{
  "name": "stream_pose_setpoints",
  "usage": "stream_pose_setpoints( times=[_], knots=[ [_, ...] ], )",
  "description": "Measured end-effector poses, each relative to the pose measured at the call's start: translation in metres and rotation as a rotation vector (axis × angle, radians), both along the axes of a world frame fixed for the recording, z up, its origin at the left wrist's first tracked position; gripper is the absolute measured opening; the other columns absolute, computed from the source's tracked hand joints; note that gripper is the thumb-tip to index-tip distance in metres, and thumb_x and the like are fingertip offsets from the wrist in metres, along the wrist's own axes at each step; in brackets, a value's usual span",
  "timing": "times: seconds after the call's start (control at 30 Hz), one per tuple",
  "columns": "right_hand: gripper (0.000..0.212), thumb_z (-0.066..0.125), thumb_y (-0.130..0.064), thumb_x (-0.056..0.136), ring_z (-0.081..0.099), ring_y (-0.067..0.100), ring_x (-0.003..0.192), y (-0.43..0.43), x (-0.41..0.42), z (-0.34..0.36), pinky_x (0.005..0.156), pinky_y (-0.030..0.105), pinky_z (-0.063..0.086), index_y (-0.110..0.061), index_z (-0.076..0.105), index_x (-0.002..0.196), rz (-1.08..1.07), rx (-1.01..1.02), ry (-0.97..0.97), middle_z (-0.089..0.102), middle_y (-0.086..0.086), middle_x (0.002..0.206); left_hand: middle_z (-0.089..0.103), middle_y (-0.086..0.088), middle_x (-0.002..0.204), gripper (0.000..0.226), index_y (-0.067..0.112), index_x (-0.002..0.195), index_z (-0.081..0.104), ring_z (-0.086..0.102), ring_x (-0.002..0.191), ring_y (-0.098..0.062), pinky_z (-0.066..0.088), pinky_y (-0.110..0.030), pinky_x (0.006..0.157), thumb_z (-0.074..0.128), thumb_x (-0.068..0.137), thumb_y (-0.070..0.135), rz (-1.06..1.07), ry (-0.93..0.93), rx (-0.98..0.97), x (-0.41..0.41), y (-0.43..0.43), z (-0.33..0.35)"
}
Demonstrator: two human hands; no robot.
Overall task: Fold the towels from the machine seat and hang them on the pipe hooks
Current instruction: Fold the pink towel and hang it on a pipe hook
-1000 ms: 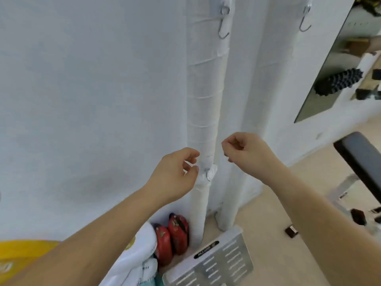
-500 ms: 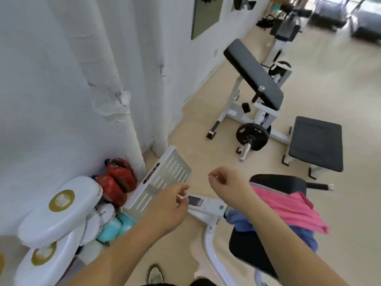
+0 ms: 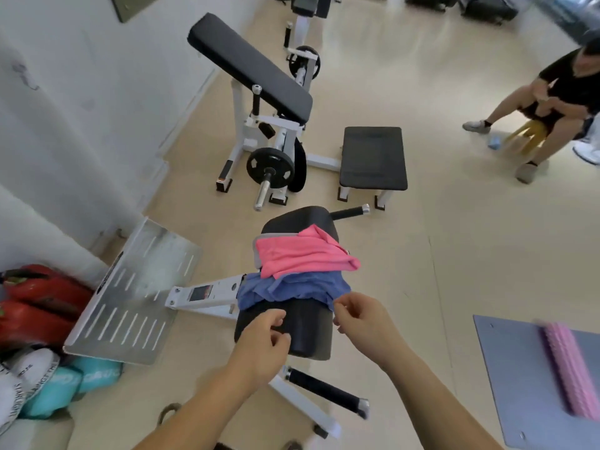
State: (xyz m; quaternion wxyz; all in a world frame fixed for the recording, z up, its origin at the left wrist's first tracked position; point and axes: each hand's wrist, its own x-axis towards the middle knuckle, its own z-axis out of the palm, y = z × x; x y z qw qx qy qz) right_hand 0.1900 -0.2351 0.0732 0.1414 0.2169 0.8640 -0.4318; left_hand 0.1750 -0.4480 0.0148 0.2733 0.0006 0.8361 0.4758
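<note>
A pink towel (image 3: 302, 256) lies crumpled on the black machine seat (image 3: 311, 332), partly on top of a blue towel (image 3: 285, 289) that droops over the seat's sides. My left hand (image 3: 263, 342) hovers over the seat's near end, fingers loosely curled, holding nothing. Just right of the blue towel's hanging corner is my right hand (image 3: 360, 319), also loosely curled and empty, its fingertips close to the cloth. Only the bottom of a white wrapped pipe (image 3: 39, 235) shows at the left; the hooks are out of view.
A slotted metal footplate (image 3: 130, 293) and red bags (image 3: 39, 303) lie left of the seat. Beyond stand an inclined bench (image 3: 253, 66), a weight plate (image 3: 269, 165) and a flat bench (image 3: 373, 157). A person (image 3: 552, 102) sits far right. A pink roller (image 3: 565, 362) lies on a grey mat.
My view has swung from the wall pipes and hooks down and right to the machine seat. Both empty hands have dropped from the pipe to just above the towels.
</note>
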Motion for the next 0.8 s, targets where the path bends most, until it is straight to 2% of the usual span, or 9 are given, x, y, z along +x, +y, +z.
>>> stream_pose_setpoints(
  times=[0.07,0.2,0.33,0.43,0.47,0.53,0.63,0.73,0.8],
  knots=[
    [0.016,0.055,-0.024,0.094,0.071,0.025,0.079,0.028,0.009,-0.009,0.074,0.038,0.058,-0.022,0.068,0.085,-0.018,-0.018,-0.017,0.073,0.005,0.083,0.056,0.011,0.134,0.05,0.025,0.145,0.049,0.06,0.107,-0.002,0.047,-0.022,0.094,0.061,0.096,0.02,0.017,-0.042,0.005,0.011,0.031,-0.005],
    [0.012,0.056,-0.025,0.095,0.07,0.026,0.079,0.054,0.005,-0.023,0.065,0.028,0.051,-0.024,0.068,0.098,-0.029,-0.069,-0.05,0.073,0.004,0.086,0.054,0.016,0.132,0.053,0.029,0.146,0.046,0.057,0.114,-0.005,0.049,-0.024,0.095,0.063,0.096,0.021,0.076,-0.097,0.002,0.017,0.056,-0.006],
    [0.022,0.056,-0.026,0.097,0.059,0.007,0.069,0.06,-0.033,-0.032,0.059,0.018,0.041,-0.022,0.062,0.118,-0.001,-0.052,-0.051,0.067,-0.003,0.09,0.055,0.013,0.133,0.052,0.028,0.146,0.047,0.057,0.114,-0.006,0.051,-0.031,0.097,0.061,0.096,0.023,0.142,-0.08,-0.037,-0.013,0.055,-0.012],
    [0.024,0.056,-0.025,0.097,0.061,0.008,0.076,0.065,-0.063,-0.038,0.06,0.02,0.045,-0.021,0.062,0.119,0.01,-0.02,-0.059,0.067,-0.001,0.101,0.056,0.013,0.129,0.049,0.025,0.144,0.049,0.057,0.11,-0.006,0.047,-0.026,0.094,0.06,0.096,0.022,0.141,-0.062,-0.035,-0.041,0.06,-0.018],
    [0.022,0.056,-0.023,0.097,0.062,0.01,0.08,0.066,-0.072,-0.039,0.064,0.022,0.048,-0.021,0.062,0.117,0.016,-0.003,-0.062,0.068,0.0,0.103,0.056,0.014,0.123,0.045,0.027,0.14,0.05,0.057,0.107,-0.005,0.045,-0.024,0.091,0.059,0.096,0.021,0.13,-0.063,-0.024,-0.051,0.063,-0.02],
    [0.02,0.056,-0.023,0.097,0.065,0.015,0.088,0.069,-0.092,-0.04,0.076,0.028,0.054,-0.02,0.064,0.114,0.064,0.045,-0.064,0.069,0.001,0.105,0.056,0.015,0.105,0.031,0.037,0.12,0.051,0.057,0.096,-0.005,0.045,-0.019,0.08,0.058,0.096,0.02,0.109,-0.061,-0.004,-0.066,0.07,-0.021],
    [0.028,0.055,-0.025,0.097,0.065,0.019,0.1,0.078,-0.129,-0.044,0.09,0.034,0.054,-0.017,0.063,0.123,0.145,0.102,-0.085,0.068,0.0,0.113,0.055,0.014,0.079,0.02,0.038,0.094,0.053,0.054,0.073,-0.008,0.044,-0.02,0.066,0.057,0.09,0.018,0.111,-0.031,0.0,-0.092,0.079,-0.023],
    [0.033,0.055,-0.026,0.097,0.064,0.021,0.107,0.089,-0.165,-0.053,0.093,0.035,0.052,-0.015,0.062,0.128,0.202,0.155,-0.11,0.068,0.0,0.119,0.064,-0.004,0.086,0.018,0.025,0.11,0.058,0.064,0.08,-0.022,0.055,-0.035,0.073,0.058,0.093,0.019,0.166,-0.025,0.014,-0.111,0.089,-0.02],
    [0.033,0.054,-0.027,0.097,0.063,0.021,0.103,0.095,-0.187,-0.064,0.087,0.033,0.05,-0.015,0.061,0.127,0.27,0.2,-0.123,0.068,0.002,0.117,0.067,-0.007,0.097,0.027,0.022,0.122,0.056,0.067,0.092,-0.022,0.058,-0.039,0.083,0.057,0.096,0.02,0.219,-0.037,0.001,-0.119,0.098,-0.02]
  ],
)
